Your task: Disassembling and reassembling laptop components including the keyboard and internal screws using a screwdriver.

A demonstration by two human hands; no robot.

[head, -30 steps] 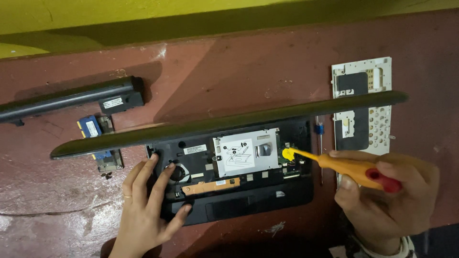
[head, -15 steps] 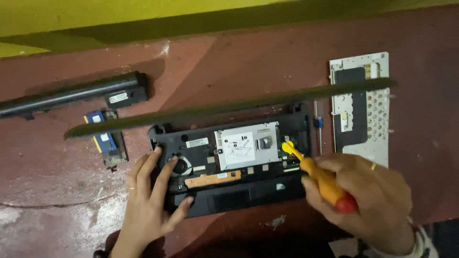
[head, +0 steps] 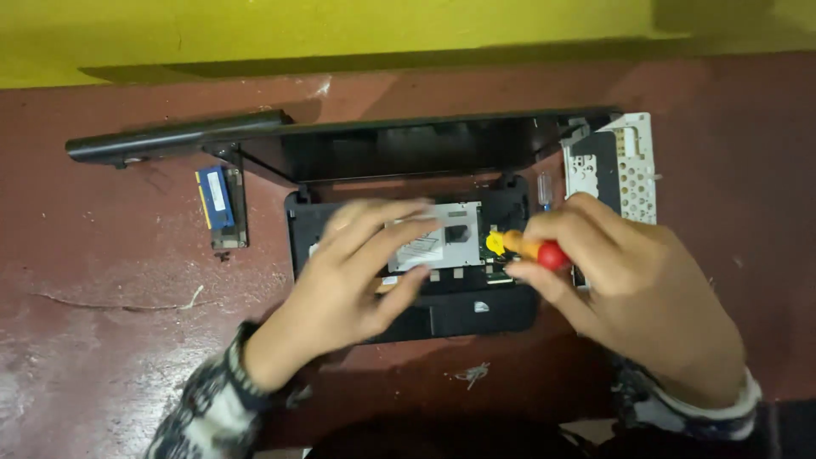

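A small black laptop base with its keyboard removed (head: 476,316) is laid open on the reddish-brown tabletop (head: 102,340), and a silver metal plate (head: 444,242) is seen inside its shell. The left hand (head: 361,272) is spread flat over this interior, grasping nothing. An orange-and-red-handled screwdriver (head: 529,250) is gripped by the right hand (head: 633,293), its tip set inside the shell beside the plate. A blue memory module (head: 216,198) is left well apart on the left.

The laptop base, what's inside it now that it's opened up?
Inside the laptop base a silver metal plate shows. The left hand covers the left part, and the right hand, holding a screwdriver, hides the right edge.
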